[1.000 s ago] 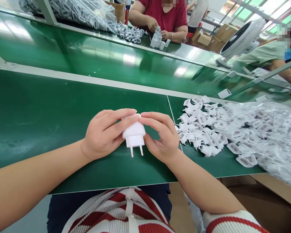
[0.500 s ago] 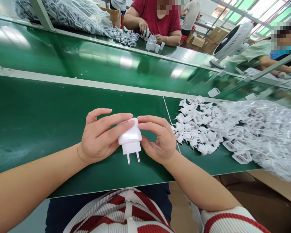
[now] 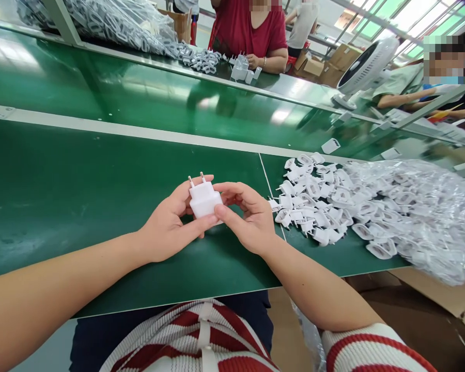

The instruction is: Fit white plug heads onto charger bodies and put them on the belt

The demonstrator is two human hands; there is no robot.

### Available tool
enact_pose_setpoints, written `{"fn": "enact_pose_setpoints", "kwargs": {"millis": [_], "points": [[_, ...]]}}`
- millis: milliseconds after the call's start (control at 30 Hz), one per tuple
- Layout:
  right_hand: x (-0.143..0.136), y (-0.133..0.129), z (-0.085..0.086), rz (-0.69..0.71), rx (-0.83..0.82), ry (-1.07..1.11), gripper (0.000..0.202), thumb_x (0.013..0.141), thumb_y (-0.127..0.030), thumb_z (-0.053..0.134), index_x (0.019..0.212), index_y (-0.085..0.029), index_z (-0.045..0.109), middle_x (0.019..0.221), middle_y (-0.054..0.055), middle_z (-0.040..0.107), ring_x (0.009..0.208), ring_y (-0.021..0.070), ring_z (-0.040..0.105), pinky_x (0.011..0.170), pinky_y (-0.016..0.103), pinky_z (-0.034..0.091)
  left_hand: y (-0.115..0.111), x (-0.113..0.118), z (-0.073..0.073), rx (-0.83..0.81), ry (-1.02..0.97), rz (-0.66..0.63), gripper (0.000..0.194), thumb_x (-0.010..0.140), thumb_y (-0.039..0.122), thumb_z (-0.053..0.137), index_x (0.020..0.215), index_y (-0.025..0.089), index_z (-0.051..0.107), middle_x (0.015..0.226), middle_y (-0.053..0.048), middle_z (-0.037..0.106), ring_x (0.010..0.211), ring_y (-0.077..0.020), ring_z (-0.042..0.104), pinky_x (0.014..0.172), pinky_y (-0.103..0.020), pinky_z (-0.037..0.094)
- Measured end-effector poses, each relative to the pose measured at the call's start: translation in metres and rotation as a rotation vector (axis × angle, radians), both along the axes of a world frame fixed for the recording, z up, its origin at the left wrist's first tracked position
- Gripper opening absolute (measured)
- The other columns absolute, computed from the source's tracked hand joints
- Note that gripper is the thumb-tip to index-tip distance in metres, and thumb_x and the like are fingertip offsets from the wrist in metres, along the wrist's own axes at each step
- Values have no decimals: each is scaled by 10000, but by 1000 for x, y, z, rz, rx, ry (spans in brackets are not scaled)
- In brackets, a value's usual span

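Observation:
A white two-pin plug adapter (image 3: 203, 199) is held between both hands above the green table (image 3: 101, 206), its two metal pins pointing up and away. My left hand (image 3: 174, 222) grips its left side, with the thumb along the near edge and fingers behind. On the right side, my right hand (image 3: 250, 217) pinches the same adapter, its thumb on the near right corner. To the right of my right hand lies a heap of white plug housings (image 3: 313, 194).
A clear plastic bag (image 3: 442, 206) of white parts lies at the right. Beyond the metal rail (image 3: 139, 133) is a green belt (image 3: 158, 98). Across it, a person in red (image 3: 251, 31) sits near grey parts (image 3: 201, 59). A fan (image 3: 366, 64) stands at the back right.
The adapter has been turned over, so its pins, which pointed down toward me, now point up and away. Both hands have shifted their hold. Across the belt, one of the person's hands has left the parts.

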State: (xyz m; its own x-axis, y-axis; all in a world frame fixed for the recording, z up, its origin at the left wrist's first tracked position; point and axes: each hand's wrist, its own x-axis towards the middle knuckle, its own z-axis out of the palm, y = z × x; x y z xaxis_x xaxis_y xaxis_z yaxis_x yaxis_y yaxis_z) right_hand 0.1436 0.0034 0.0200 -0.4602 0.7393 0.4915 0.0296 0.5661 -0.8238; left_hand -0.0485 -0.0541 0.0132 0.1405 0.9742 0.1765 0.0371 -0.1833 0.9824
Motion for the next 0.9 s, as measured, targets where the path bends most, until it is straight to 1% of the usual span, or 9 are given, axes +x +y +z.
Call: {"fn": "enact_pose_setpoints", "kwargs": {"millis": [67, 167, 267, 367, 433, 500, 600, 667, 900], "points": [[0, 1, -1, 3, -35, 8, 228, 945, -312, 747, 1158, -232, 742, 928, 22, 755, 789, 140, 702, 747, 299, 637, 0, 2, 3, -82, -106, -53, 587, 963, 361, 718, 1490, 245, 487, 1127, -62, 705, 679, -119, 660, 628, -273, 625], [0, 1, -2, 15, -55, 29, 211, 958, -312, 739, 1153, -232, 745, 935, 23, 766, 791, 138, 711, 747, 293, 633, 1, -1, 3, -76, -213, -110, 508, 999, 358, 653, 1469, 227, 513, 1120, -67, 698, 703, -137, 676, 657, -305, 638], [0, 1, -2, 16, -55, 35, 213, 970, -332, 725, 1157, -232, 742, 930, 30, 777, 789, 146, 722, 731, 300, 635, 1, -4, 3, -62, -250, -131, 462, 1030, 357, 590, 1462, 205, 524, 1033, -51, 703, 688, -155, 696, 707, -344, 639], [0, 1, -2, -1, -26, 10, 213, 975, -340, 708, 1155, -230, 736, 917, 29, 775, 775, 146, 715, 711, 297, 631, -1, -3, 5, -83, -257, -116, 441, 1041, 343, 556, 1457, 201, 523, 1008, -50, 710, 682, -168, 709, 728, -367, 635], [0, 1, 0, -8, 32, -8, 207, 979, -321, 693, 1162, -232, 731, 959, 36, 782, 784, 144, 714, 718, 299, 627, -2, -2, 6, -90, -254, -104, 410, 1038, 342, 555, 1422, 199, 544, 1004, -54, 714, 683, -171, 705, 714, -365, 631], [1, 1, 2, -20, 132, -34, 213, 974, -297, 690, 1174, -238, 731, 973, 36, 783, 783, 146, 709, 729, 309, 623, -3, 0, 6, -80, -254, -110, 334, 1035, 349, 563, 1331, 195, 585, 979, -52, 711, 693, -169, 692, 697, -349, 627], [2, 0, 6, -49, 280, -80, 224, 962, -279, 696, 1181, -248, 732, 888, 14, 761, 748, 152, 694, 723, 322, 615, -3, 0, 4, -60, -266, -129, 204, 1042, 360, 570, 1154, 196, 614, 946, -44, 702, 734, -170, 687, 698, -326, 624], [3, 0, 7, -58, 334, -95, 225, 960, -273, 698, 1182, -253, 727, 865, 6, 751, 735, 152, 689, 708, 318, 607, -3, 0, 3, -51, -272, -134, 169, 1049, 357, 569, 1076, 194, 610, 938, -37, 691, 744, -163, 687, 708, -316, 623], [0, -3, 7, -64, 421, -78, 277, 935, -203, 720, 1208, -249, 712, 864, 3, 754, 715, 151, 671, 660, 302, 579, -3, -1, 4, -71, -262, -143, 209, 1048, 401, 597, 1057, 193, 594, 985, -48, 702, 752, -156, 677, 703, -310, 617]]}}
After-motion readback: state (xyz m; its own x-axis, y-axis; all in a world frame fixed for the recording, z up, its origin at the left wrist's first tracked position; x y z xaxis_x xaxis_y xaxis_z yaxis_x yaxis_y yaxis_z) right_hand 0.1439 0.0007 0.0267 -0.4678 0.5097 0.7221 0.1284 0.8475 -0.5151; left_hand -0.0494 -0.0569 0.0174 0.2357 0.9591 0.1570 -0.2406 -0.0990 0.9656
